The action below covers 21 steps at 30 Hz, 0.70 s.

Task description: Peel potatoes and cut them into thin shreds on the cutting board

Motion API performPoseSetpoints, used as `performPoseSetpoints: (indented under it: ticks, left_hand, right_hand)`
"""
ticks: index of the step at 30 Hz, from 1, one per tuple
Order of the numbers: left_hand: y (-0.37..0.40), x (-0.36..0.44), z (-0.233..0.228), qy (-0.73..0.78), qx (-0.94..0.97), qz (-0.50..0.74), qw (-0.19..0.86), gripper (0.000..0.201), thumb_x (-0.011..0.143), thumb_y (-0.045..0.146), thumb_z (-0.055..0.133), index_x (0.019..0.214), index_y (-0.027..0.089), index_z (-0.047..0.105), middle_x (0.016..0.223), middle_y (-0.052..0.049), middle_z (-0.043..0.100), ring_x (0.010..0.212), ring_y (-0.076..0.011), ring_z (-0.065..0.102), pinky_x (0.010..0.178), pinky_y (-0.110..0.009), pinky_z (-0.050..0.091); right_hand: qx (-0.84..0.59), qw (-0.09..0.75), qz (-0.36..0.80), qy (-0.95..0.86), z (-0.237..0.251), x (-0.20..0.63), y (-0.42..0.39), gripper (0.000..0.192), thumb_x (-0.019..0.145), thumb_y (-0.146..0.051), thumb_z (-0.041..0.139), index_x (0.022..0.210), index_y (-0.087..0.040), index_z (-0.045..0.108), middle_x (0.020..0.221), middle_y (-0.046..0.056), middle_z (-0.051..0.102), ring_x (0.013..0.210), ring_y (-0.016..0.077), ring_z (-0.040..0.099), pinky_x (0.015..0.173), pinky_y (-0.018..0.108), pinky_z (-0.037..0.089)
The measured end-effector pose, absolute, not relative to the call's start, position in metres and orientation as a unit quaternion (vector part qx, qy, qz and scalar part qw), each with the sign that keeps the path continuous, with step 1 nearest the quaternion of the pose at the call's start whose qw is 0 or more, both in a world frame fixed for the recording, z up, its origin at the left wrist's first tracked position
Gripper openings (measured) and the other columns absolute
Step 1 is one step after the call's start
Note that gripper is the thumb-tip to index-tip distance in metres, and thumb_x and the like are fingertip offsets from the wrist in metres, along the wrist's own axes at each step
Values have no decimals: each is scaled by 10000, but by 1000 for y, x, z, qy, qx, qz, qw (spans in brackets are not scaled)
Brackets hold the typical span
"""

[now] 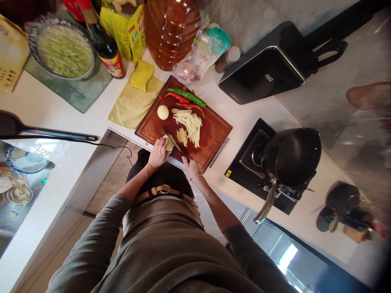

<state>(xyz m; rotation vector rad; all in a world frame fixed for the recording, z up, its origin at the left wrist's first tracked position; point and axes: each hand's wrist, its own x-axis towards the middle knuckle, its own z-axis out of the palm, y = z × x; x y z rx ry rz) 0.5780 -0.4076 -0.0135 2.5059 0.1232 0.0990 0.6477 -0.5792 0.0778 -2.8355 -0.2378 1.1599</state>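
On a brown wooden cutting board, my left hand presses its fingers on a pale vegetable piece. My right hand is closed round the handle of a kitchen knife, whose thin blade stands at the cut side of that piece. The handle is mostly hidden by my fingers. Just beyond the blade lie a few thin slices and a heap of pale strips. A round, pale, peeled vegetable sits at the board's left. Along the far edge are a green chili and several red chilies.
A black wok stands on the hob to the right. Behind the board are a knife block, a large oil bottle and a sauce bottle. Left lie a covered bowl, a yellow cloth and a sink.
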Motion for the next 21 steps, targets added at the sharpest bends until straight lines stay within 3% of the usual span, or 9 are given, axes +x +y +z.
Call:
performPoseSetpoints:
  ticks: [6, 13, 21]
  left_hand:
    - [-410, 577, -11, 61, 947, 34, 314, 531, 910, 358, 372, 1322, 22, 384, 1366, -251, 434, 1355, -299, 319, 1110, -538, 272]
    - [-414, 574, -2, 115, 958, 30, 260, 517, 901, 395, 414, 1308, 80, 455, 1334, -215, 482, 1311, -308, 385, 1116, -549, 215]
    - [-420, 575, 0, 142, 954, 6, 264, 510, 897, 391, 423, 1312, 96, 464, 1350, -215, 473, 1305, -303, 390, 1104, -530, 202]
  right_hand:
    - [-913, 152, 374, -53, 60, 652, -578, 843, 920, -565, -3, 782, -139, 711, 655, 120, 685, 644, 179, 651, 606, 245, 421]
    - [-921, 98, 352, -133, 72, 658, -598, 652, 930, -564, 214, 894, -155, 720, 809, 136, 720, 788, 202, 667, 640, 238, 403]
    - [-919, 22, 376, -118, 78, 652, -577, 621, 902, -603, 287, 1006, -154, 704, 878, 167, 716, 826, 241, 675, 670, 268, 422]
